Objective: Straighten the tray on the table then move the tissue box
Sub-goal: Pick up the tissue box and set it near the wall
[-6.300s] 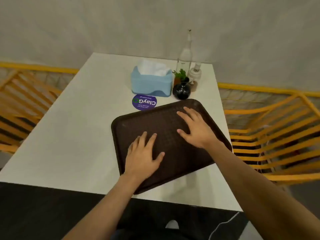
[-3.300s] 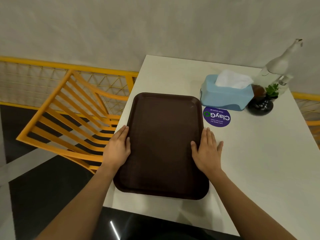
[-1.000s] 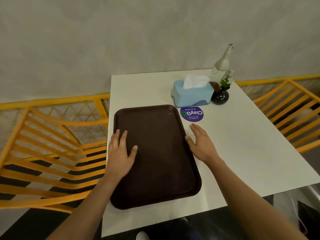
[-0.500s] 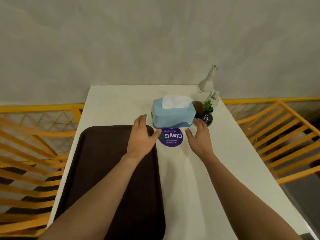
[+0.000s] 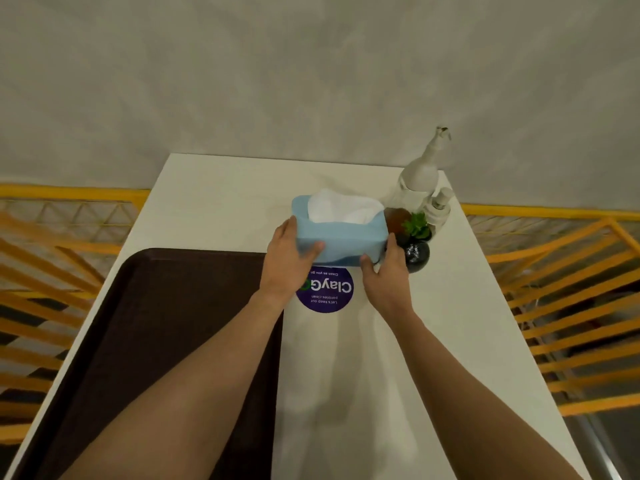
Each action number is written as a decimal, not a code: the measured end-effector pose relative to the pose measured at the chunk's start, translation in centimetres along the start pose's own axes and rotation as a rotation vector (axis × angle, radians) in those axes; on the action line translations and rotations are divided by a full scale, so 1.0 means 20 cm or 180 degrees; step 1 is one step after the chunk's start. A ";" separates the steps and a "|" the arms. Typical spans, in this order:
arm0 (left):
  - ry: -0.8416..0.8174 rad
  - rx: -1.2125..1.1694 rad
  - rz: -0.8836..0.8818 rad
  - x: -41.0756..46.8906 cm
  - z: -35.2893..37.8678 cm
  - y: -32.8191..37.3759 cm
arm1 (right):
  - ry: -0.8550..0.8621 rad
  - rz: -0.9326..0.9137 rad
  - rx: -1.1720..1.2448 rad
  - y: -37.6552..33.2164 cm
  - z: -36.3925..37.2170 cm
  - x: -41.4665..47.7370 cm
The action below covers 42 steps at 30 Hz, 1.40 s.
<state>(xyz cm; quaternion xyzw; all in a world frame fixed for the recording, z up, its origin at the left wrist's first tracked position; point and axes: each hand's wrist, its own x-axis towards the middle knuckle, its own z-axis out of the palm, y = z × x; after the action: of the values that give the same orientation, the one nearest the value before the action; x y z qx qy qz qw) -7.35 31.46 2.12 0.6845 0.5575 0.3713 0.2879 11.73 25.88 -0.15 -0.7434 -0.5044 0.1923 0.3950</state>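
Observation:
A light blue tissue box (image 5: pixel 343 239) with white tissue sticking out of its top stands near the far middle of the white table (image 5: pixel 214 209). My left hand (image 5: pixel 289 259) grips its left end and my right hand (image 5: pixel 384 271) grips its right end. The dark brown tray (image 5: pixel 166 313) lies squared along the table's left side, with my left forearm crossing over it.
A round purple sticker (image 5: pixel 325 291) is stuck to the table just in front of the box. Right of the box stand a black vase with a small green plant (image 5: pixel 417 244), a tall clear bottle (image 5: pixel 420 174) and a small pump bottle (image 5: pixel 440 207). Yellow chairs (image 5: pixel 568 306) flank both sides.
Both hands left the tray, reached forward and closed on the two ends of the tissue box. My view has moved closer to the far end of the table.

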 end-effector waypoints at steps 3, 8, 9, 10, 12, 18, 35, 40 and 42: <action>0.0168 0.0082 0.0098 0.03 0.01 -0.02 | 0.0080 -0.0052 -0.0004 -0.01 0.03 0.04; 0.0177 0.0092 0.0056 0.12 -0.04 -0.08 | 0.0070 -0.0132 -0.0015 -0.05 0.09 0.13; 0.0160 0.0095 0.0023 0.15 -0.06 -0.10 | 0.0036 -0.0119 0.0013 -0.06 0.11 0.15; 0.0145 0.0104 -0.0005 0.17 -0.08 -0.11 | -0.0005 -0.0102 0.0037 -0.08 0.13 0.17; 0.0132 0.0127 -0.0065 0.22 -0.12 -0.15 | -0.0071 -0.0092 0.0047 -0.11 0.17 0.21; 0.0127 0.0197 -0.0303 0.38 -0.28 -0.32 | -0.0166 -0.0268 -0.0064 -0.24 0.32 0.33; 0.0110 0.0239 -0.0322 0.82 -0.77 -0.75 | -0.0250 -0.0285 -0.0222 -0.63 0.91 0.61; 0.0180 0.0184 -0.0267 0.92 -0.91 -0.90 | -0.0291 -0.0308 -0.0155 -0.74 1.08 0.66; 0.0174 0.0144 -0.0280 0.96 -0.96 -0.96 | -0.0349 -0.0304 0.0023 -0.77 1.15 0.66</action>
<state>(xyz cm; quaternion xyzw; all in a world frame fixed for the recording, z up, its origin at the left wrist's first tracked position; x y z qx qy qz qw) -31.80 53.91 0.91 0.6553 0.6029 0.3641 0.2731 -7.65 49.60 -0.77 -0.7054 -0.5595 0.2155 0.3782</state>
